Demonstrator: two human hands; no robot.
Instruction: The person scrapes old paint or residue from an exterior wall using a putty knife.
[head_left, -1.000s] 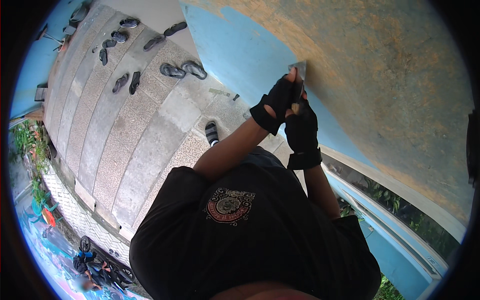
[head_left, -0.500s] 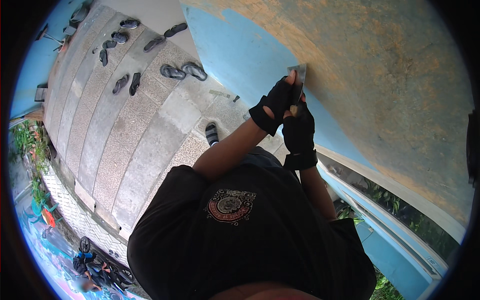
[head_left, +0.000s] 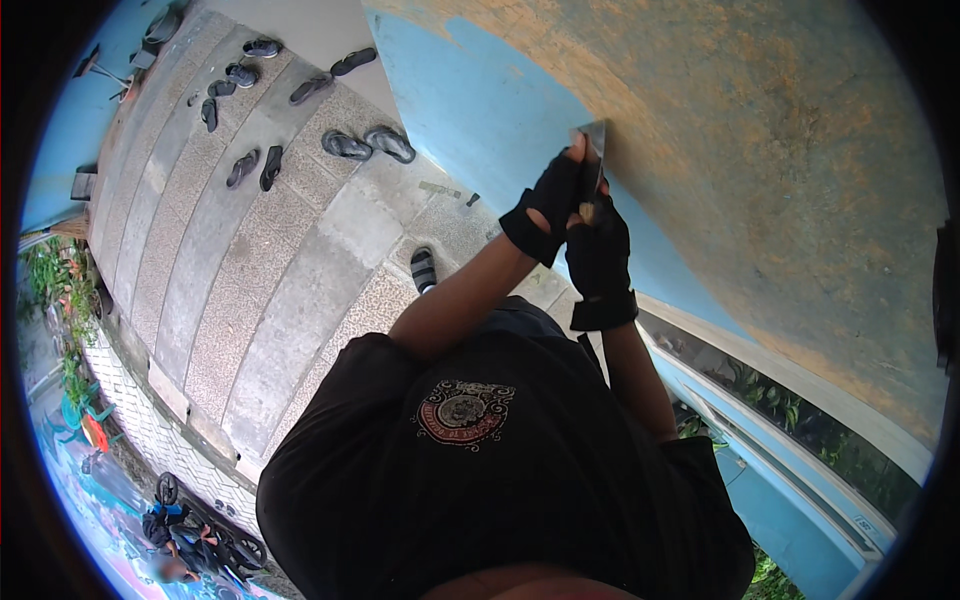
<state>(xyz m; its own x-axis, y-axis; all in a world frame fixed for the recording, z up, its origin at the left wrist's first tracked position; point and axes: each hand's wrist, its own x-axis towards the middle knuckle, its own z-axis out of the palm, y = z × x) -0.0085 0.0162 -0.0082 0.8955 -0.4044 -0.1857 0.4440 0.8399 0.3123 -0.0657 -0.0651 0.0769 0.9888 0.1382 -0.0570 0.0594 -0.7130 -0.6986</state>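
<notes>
Barely anything has shifted in the last second: our two gloved hands sit where they were, clasped on the scraper, whose flat metal blade stays pressed against the wall just above our fingertips. Our left hand wraps the handle from the near side, its bare fingertips poking out of the black fingerless glove and curled tight around the tool. Our right hand is closed on the same handle just below and behind the left, the two hands touching; its fingers are mostly hidden, so we cannot tell how each one lies.

The blade edge meets the wall right at the line where blue paint gives way to bare, rust-brown surface. That line runs past our fingers on the far side, the stripped area beyond them, the blue coat on the near side. Since the blade has hardly moved, we judge this stroke is small or the paint is holding here. Below our wrists lie the tiled steps with scattered sandals.
</notes>
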